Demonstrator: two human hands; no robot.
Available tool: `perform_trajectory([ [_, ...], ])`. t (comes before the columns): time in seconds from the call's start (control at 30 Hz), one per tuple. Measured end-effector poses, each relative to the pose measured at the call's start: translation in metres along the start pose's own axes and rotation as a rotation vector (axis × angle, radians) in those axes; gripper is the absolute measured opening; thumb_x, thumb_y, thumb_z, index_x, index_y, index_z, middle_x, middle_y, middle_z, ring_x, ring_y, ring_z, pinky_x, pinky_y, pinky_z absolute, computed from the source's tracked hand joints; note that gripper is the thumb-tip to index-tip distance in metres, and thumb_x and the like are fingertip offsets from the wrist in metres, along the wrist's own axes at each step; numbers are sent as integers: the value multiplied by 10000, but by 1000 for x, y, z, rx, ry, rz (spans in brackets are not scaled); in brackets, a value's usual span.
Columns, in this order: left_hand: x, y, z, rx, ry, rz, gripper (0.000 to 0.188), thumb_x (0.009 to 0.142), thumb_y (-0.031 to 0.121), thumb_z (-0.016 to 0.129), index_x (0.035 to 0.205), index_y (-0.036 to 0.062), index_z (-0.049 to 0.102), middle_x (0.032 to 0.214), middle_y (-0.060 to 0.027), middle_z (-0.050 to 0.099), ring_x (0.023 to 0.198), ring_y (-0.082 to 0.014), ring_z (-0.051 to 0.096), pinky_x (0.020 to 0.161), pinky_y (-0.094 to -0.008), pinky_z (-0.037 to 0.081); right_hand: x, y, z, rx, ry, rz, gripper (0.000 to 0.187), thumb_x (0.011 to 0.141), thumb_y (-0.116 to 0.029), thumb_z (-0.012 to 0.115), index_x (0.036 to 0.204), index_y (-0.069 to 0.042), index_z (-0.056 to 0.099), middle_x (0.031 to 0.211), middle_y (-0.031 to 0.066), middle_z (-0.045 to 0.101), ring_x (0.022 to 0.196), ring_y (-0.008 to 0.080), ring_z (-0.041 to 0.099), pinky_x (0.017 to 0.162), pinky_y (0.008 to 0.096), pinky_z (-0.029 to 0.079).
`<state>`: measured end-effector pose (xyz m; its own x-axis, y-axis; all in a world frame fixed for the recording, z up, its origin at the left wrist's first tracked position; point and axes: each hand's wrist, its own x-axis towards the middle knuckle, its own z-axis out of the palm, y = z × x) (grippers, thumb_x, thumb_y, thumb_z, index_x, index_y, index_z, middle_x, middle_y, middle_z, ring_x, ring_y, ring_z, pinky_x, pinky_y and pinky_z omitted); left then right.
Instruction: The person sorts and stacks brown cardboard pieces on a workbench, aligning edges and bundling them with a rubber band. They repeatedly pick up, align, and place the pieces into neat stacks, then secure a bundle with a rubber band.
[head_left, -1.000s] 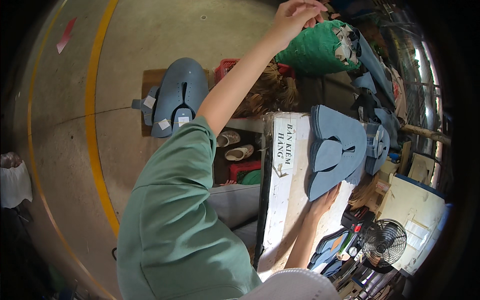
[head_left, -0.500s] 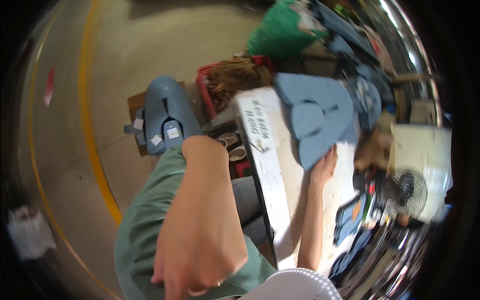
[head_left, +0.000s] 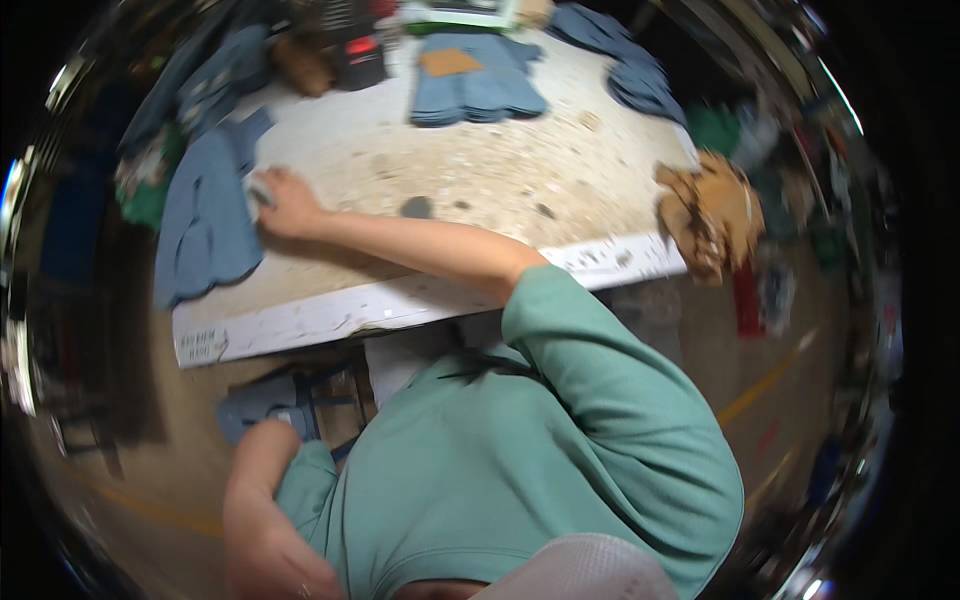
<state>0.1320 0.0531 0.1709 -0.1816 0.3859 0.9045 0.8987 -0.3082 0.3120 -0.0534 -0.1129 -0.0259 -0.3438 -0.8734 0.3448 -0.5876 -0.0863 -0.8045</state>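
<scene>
My right arm reaches across the worktable [head_left: 430,300] to the left. The right hand [head_left: 288,205] rests beside a stack of blue-grey cut fabric panels [head_left: 210,230] with curved slits, at the table's left end. Its fingers curl around a small pale-grey thing [head_left: 260,190] too blurred to name, close to the stack's edge. My left arm is bent at the lower left, and the left hand [head_left: 285,570] is folded back toward me at the bottom of the picture. Motion smears its fingers, so what they do is hidden.
Another stack of blue panels [head_left: 475,85] carries a brown patch at the back middle. Darker blue pieces [head_left: 640,85] lie at the back right. Crumpled brown material [head_left: 712,210] hangs by the right edge. Below the table's left end are more blue pieces [head_left: 262,405].
The view has swung round from the floor at the left to face the table. My right hand stays by the panel stack; my left arm remains bent back toward me.
</scene>
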Motion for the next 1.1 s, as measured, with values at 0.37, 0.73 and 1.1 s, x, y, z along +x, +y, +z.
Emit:
perform_trajectory([
  [0.37,-82,-245,35,951,426,-791,174,723,-13,681,874,73,699,666,-45,640,527,-161,590,529,-275,455,-167,41,-382,-590,599,38,469,810,-195,683,1254,-88,575,1217,174,569,1166,316,510,990,430,417],
  [0.73,-84,-276,35,711,266,-905,115,771,65,684,884,75,706,771,-66,704,620,-208,659,573,-294,486,-290,52,-453,-1201,1071,844,881,688,-556,753,1422,-195,424,1308,207,449,1130,389,480,949,520,416],
  [1.1,-86,-271,35,687,232,-911,88,802,83,675,886,75,699,795,-57,707,634,-200,651,577,-296,467,-300,72,-479,-1135,1278,342,495,719,-121,723,1201,-152,612,1209,124,588,1090,340,567,912,425,478],
])
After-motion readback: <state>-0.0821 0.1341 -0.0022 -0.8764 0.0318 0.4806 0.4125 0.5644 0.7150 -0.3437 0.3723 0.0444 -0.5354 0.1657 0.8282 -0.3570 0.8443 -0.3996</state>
